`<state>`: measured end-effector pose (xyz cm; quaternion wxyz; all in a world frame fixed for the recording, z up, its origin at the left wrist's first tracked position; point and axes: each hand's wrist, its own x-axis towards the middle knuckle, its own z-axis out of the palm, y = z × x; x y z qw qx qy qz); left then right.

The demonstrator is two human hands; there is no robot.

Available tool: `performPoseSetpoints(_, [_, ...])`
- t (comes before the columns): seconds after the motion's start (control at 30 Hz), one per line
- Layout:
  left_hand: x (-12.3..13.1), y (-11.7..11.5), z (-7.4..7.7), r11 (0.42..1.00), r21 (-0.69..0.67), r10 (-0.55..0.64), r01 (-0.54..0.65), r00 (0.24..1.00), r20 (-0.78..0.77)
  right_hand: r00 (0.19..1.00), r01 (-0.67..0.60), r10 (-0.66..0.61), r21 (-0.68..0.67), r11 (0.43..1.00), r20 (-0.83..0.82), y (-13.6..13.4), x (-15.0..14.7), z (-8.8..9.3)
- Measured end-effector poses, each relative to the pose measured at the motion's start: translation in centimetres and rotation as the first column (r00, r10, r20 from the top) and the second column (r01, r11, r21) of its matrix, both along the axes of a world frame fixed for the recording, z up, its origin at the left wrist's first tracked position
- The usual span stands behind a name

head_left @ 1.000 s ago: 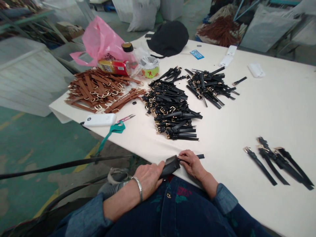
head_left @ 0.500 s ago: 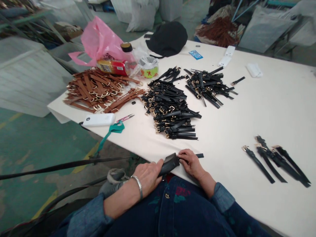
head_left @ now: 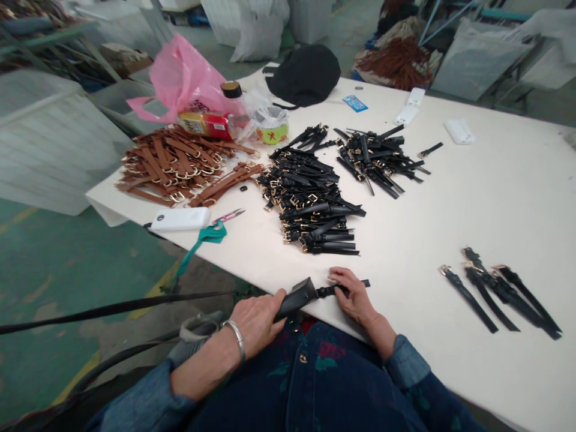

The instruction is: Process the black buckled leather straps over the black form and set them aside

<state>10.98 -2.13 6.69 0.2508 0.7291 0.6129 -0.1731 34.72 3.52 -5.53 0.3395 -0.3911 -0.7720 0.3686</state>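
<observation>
My left hand [head_left: 258,324], with a silver bangle at the wrist, is wrapped round a black handheld tool [head_left: 297,298] with a wide flat nozzle and a hose. Its nozzle points right, close to the end of a short black strap [head_left: 330,290]. My right hand [head_left: 354,298] has its fingers curled over that strap at the table's front edge, and the strap's tip shows beyond them. Past my hands lies a large pile of black buckled straps [head_left: 310,198]. Several finished-looking black straps [head_left: 470,303] lie apart on the right.
Brown straps [head_left: 175,159], a pink bag [head_left: 180,78] and a bottle [head_left: 207,123] occupy the table's [head_left: 508,198] left. A white device [head_left: 180,218] and pink snips [head_left: 228,215] lie near its edge. A second black pile [head_left: 378,156] and a black cap [head_left: 306,75] are farther back.
The tool and my left hand have moved left, away from my right hand. More of the strap between nozzle and fingers now shows, and my right fingers have shifted along it.
</observation>
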Motion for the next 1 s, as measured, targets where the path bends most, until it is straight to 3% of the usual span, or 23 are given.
performPoseSetpoints(0.13, [0.6, 0.2, -0.5, 1.0, 0.013, 0.014, -0.014, 1.0, -0.014, 0.988, 0.042, -0.051, 0.068, 0.997, 0.144, -0.1, 1.2, 0.5])
performPoseSetpoints(0.27, [1.2, 0.6, -0.9, 0.999, 0.015, 0.041, -0.041, 0.999, -0.017, 0.962, -0.014, -0.002, 0.057, 0.998, 0.274, 0.0, 2.0, 0.9])
performPoseSetpoints(0.67, [1.3, 0.2, -0.8, 1.0, 0.021, 0.008, -0.009, 1.0, 0.018, 0.967, -0.063, 0.059, 0.007, 0.998, 0.249, 0.3, 1.9, 0.4])
performPoseSetpoints(0.87, [1.7, 0.6, -1.7, 0.995, 0.022, 0.094, -0.094, 0.995, 0.022, 0.969, -0.048, 0.044, 0.013, 0.999, 0.243, 0.5, 1.9, 0.0])
performPoseSetpoints(1.0, [1.0, 0.3, -1.3, 0.99, 0.023, 0.139, -0.139, 0.99, 0.002, 0.97, -0.046, 0.039, 0.025, 0.999, 0.238, 0.3, 1.8, -0.3])
